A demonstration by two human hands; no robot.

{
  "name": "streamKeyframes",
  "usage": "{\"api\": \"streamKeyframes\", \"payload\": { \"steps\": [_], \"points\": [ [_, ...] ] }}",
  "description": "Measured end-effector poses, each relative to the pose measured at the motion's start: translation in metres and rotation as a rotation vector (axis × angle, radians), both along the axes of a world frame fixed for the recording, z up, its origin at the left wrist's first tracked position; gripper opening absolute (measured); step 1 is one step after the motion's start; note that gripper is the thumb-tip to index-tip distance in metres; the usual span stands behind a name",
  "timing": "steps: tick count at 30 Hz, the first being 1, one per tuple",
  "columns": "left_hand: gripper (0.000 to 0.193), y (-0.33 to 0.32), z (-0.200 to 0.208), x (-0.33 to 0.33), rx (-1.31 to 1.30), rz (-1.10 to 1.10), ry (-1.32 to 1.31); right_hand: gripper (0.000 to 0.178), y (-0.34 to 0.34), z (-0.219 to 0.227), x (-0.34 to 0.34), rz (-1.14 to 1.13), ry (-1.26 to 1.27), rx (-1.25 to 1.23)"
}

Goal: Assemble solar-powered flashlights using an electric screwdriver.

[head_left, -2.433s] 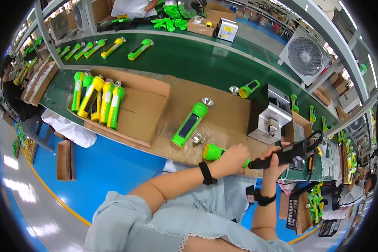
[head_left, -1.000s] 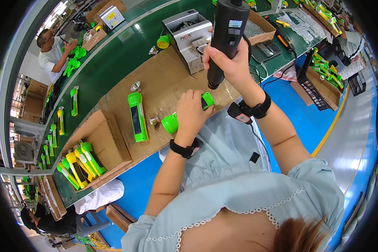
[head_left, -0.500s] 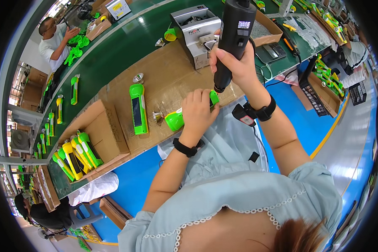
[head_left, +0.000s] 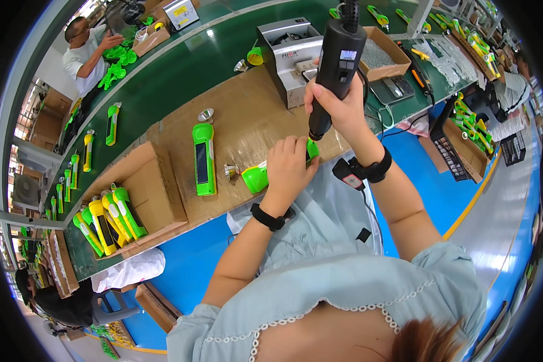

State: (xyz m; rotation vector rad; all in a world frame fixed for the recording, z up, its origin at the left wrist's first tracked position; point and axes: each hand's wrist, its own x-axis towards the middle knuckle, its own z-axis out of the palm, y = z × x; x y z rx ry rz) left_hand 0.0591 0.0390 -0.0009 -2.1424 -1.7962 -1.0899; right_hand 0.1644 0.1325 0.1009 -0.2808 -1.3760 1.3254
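You're apparently fastening the green flashlight (head_left: pixel 256 178): left fingers (head_left: pixel 288 148) clasping it (near the counter's (head_left: pixel 75 256) front edge), right fingers (head_left: pixel 321 93) gripping the electric screwdriver (head_left: pixel 340 60); the next move's requiring steady pressure.

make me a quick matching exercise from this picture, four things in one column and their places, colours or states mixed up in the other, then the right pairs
Column one
1. left hand
2. machine
3. right hand
4. driver

Column two
A. wrapped around a black tool
B. silver in front, standing on the bench
C. black, with a cord at its top
D. on a green torch

Pairs: 1-D, 2-B, 3-A, 4-C
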Motion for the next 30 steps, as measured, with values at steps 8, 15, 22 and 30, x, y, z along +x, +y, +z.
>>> {"api": "streamKeyframes", "payload": {
  "steps": [8,15,22,30],
  "points": [
    [0.049,0.02,0.001,-0.019,-0.224,-0.069,-0.108,0.041,0.007,-0.041,-0.022,-0.264,-0.105,0.051],
    [0.051,0.008,0.004,-0.016,-0.306,-0.03,-0.062,0.039,0.003,-0.043,-0.017,-0.106,-0.091,0.065],
    [0.048,0.015,0.007,-0.015,-0.329,-0.05,-0.098,0.043,0.003,-0.035,-0.008,-0.034,-0.064,0.044],
    [0.037,0.021,0.011,-0.021,-0.362,-0.071,-0.079,0.046,0.031,0.024,-0.004,-0.191,0.197,0.206]
  ]
}}
